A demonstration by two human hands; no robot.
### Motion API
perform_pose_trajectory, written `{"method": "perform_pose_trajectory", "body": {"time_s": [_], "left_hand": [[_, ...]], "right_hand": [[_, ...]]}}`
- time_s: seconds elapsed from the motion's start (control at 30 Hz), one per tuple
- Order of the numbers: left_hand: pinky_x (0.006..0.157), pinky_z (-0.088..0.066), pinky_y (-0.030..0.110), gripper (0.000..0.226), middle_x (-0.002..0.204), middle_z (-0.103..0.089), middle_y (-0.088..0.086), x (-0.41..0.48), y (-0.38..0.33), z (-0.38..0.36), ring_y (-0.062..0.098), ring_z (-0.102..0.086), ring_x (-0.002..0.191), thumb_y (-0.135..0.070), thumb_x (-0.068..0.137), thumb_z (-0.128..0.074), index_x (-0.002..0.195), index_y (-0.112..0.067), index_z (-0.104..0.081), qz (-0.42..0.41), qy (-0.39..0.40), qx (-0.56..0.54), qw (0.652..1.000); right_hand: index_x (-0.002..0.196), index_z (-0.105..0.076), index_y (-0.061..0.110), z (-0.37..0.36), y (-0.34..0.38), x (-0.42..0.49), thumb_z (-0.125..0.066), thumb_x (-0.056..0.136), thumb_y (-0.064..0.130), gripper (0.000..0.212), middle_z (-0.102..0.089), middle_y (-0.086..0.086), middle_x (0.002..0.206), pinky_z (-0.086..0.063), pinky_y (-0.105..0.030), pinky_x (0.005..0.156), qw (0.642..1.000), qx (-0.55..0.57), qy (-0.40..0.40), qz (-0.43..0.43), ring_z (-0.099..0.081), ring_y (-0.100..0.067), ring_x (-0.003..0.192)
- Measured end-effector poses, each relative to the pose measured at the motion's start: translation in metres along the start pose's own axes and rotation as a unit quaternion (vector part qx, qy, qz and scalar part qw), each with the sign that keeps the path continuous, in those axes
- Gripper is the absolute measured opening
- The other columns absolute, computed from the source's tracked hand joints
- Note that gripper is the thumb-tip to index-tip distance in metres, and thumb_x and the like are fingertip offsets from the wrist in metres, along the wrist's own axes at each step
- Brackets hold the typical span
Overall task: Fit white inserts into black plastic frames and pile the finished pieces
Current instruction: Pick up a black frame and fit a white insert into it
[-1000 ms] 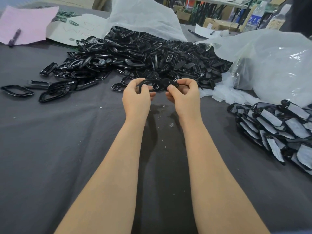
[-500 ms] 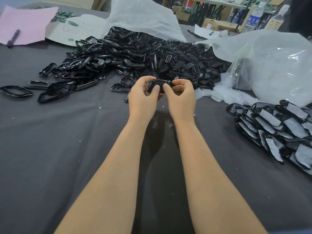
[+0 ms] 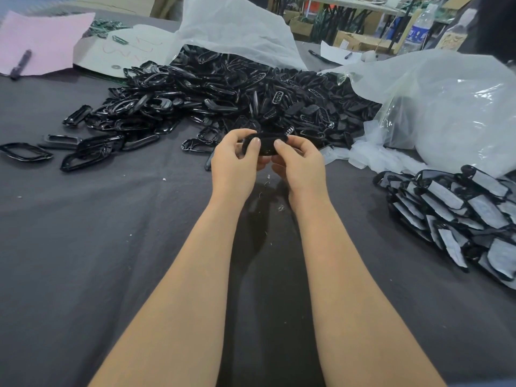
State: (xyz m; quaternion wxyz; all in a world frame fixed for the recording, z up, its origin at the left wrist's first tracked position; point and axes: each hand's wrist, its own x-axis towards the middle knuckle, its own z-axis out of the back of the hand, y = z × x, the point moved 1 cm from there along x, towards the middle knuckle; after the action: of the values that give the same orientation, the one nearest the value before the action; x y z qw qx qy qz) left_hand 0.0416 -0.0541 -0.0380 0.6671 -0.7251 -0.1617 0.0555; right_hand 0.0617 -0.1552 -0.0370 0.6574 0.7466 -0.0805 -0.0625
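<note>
Both hands, left hand [image 3: 234, 160] and right hand [image 3: 300, 163], pinch one black frame [image 3: 265, 145] between them, long axis running left-right. Finished pile [image 3: 458, 213] sits off to the right, so right hand's closer I guess.

Two hands [image 3: 234, 160], one held frame [image 3: 265, 143], two plastic bags [image 3: 446, 107], perhaps three pens [image 3: 21, 64]

head-worn wide view, facing forward and down, close over table [image 3: 83, 247]

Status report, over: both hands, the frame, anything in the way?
Left hand and right hand both gripping one black frame, thumbs on top, above the grey cloth. Finished pile lies to the right; nothing between it and the hands.
</note>
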Motion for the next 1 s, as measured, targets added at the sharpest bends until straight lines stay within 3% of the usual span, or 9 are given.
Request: {"method": "perform_pose_trajectory", "body": {"time_s": [0.2,0.4,0.63,0.73,0.8,0.87,0.9,1.0], "left_hand": [[0.068,-0.056,0.017,0.015,0.092,-0.068,0.008,0.000,0.000,0.000,0.001,-0.067,0.063,-0.006,0.097,-0.054,0.110,-0.012,-0.058,0.004,-0.004,0.003,1.000],[0.064,-0.054,0.013,0.016,0.086,-0.067,0.005,-0.001,0.001,-0.001,0.000,-0.067,0.062,-0.004,0.096,-0.054,0.109,-0.013,-0.056,-0.014,-0.006,0.030,0.999],[0.057,-0.049,0.008,0.014,0.082,-0.067,-0.002,-0.004,0.001,-0.001,-0.006,-0.066,0.061,-0.007,0.096,-0.054,0.102,-0.020,-0.055,-0.046,-0.001,0.095,0.994],[0.053,-0.048,0.007,0.015,0.081,-0.066,-0.004,-0.003,0.002,-0.001,-0.006,-0.063,0.056,-0.012,0.097,-0.055,0.099,-0.026,-0.053,-0.057,0.007,0.151,0.987],[0.053,-0.048,0.008,0.016,0.078,-0.066,-0.005,-0.003,0.002,-0.002,-0.006,-0.062,0.054,-0.012,0.097,-0.055,0.098,-0.028,-0.052,-0.048,0.013,0.154,0.987],[0.052,-0.049,0.009,0.016,0.077,-0.066,-0.004,-0.002,0.002,-0.002,-0.006,-0.062,0.052,-0.011,0.097,-0.054,0.097,-0.027,-0.051,-0.032,0.009,0.141,0.989],[0.053,-0.050,0.010,0.015,0.077,-0.066,-0.003,-0.001,0.003,-0.002,-0.006,-0.061,0.051,-0.011,0.097,-0.054,0.098,-0.025,-0.051,-0.025,0.003,0.134,0.991],[0.061,-0.055,0.016,0.011,0.081,-0.066,0.004,0.001,0.004,-0.001,-0.004,-0.061,0.050,-0.010,0.098,-0.052,0.105,-0.019,-0.053,-0.004,-0.015,0.103,0.995]], "right_hand": [[0.091,-0.057,0.017,-0.002,0.000,-0.002,-0.061,0.091,0.007,0.011,-0.064,-0.006,0.091,-0.053,-0.018,0.063,1.000,-0.003,-0.004,0.026,-0.064,-0.017,0.080],[0.091,-0.055,0.016,-0.002,-0.001,-0.002,-0.059,0.091,0.003,0.013,-0.064,-0.008,0.090,-0.054,-0.018,0.064,1.000,-0.014,-0.005,0.027,-0.064,-0.016,0.078],[0.096,-0.056,0.017,-0.001,-0.003,-0.002,-0.061,0.090,0.013,0.009,-0.068,-0.012,0.096,-0.054,-0.045,0.087,0.982,-0.169,-0.040,0.073,-0.067,-0.028,0.090],[0.100,-0.059,0.013,-0.001,-0.001,-0.002,-0.061,0.090,0.014,0.010,-0.067,-0.012,0.098,-0.053,-0.045,0.088,0.976,-0.200,-0.049,0.071,-0.066,-0.028,0.092],[0.103,-0.062,0.009,0.002,-0.001,-0.002,-0.061,0.090,0.015,0.014,-0.067,-0.008,0.096,-0.053,-0.034,0.089,0.975,-0.206,-0.049,0.072,-0.065,-0.025,0.093],[0.104,-0.065,0.009,0.006,0.003,-0.002,-0.060,0.091,0.019,0.017,-0.065,0.000,0.093,-0.045,-0.008,0.079,0.958,-0.260,-0.065,0.102,-0.061,-0.016,0.093],[0.104,-0.067,0.010,0.009,0.004,-0.001,-0.057,0.093,0.022,0.019,-0.065,0.001,0.095,-0.042,-0.008,0.077,0.944,-0.298,-0.081,0.115,-0.059,-0.016,0.096],[0.108,-0.068,0.012,0.022,0.001,0.006,-0.049,0.096,0.032,0.031,-0.060,-0.011,0.122,-0.038,-0.034,0.102,0.873,-0.465,-0.118,0.086,-0.049,-0.028,0.121]]}}
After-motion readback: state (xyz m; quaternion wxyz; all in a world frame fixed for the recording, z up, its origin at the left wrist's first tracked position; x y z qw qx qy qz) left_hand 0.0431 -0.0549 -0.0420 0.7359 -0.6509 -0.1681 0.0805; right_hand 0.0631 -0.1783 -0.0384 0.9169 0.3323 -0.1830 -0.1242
